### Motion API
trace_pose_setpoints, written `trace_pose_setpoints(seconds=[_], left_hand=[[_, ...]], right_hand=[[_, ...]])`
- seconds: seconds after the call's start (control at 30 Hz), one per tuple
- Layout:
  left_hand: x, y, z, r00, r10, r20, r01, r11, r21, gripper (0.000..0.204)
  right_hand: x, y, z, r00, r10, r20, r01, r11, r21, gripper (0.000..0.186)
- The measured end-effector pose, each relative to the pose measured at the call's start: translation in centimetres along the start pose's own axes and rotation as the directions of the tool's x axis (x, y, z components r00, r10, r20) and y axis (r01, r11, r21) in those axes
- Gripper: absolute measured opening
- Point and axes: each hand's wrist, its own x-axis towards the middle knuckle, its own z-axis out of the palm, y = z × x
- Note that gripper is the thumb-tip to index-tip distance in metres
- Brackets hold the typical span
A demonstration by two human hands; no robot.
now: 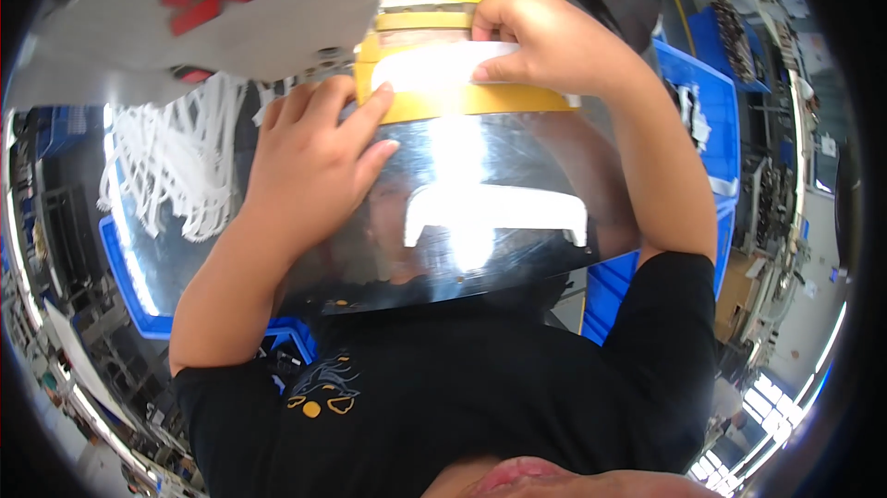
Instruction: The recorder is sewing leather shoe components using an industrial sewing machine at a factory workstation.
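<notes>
White piece: one, lying in one yellow fixture — best kept level, with both ends steadied evenly.
Left hand: fingers spread, index at the piece's left end.
Right hand: thumb at its right end — whether pinched cannot be told.
Metal plate: one white strip laid on it.

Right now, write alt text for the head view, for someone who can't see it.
A person's left hand and right hand touch a white piece on a yellow fixture, one toward each end. Closer in, another white piece lies on shiny metal; white strips lie at left, below a grey machine.
</notes>
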Motion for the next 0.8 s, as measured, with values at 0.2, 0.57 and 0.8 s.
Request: trace_pose_setpoints(seconds=[0.2, 0.57, 0.8], left_hand=[[0.6, -0.8, 0.2, 0.99, 0.133, 0.035, -0.135, 0.99, 0.035, 0.047], [1.0, -0.9, -0.2, 0.99, 0.119, 0.078, -0.121, 0.992, 0.026, 0.04], [1.2, -0.8, -0.4, 0.983, 0.127, 0.133, -0.131, 0.991, 0.021, 0.041]], right_hand=[[-5.5, 4.8, 0.3, 0.961, 0.241, -0.137, -0.191, 0.935, 0.3, 0.03], [-5.8, 5.3, 1.1, 0.908, 0.402, -0.114, -0.351, 0.882, 0.313, 0.038], [-6.2, 5.0, 1.0, 0.878, 0.445, -0.176, -0.37, 0.865, 0.339, 0.042]])
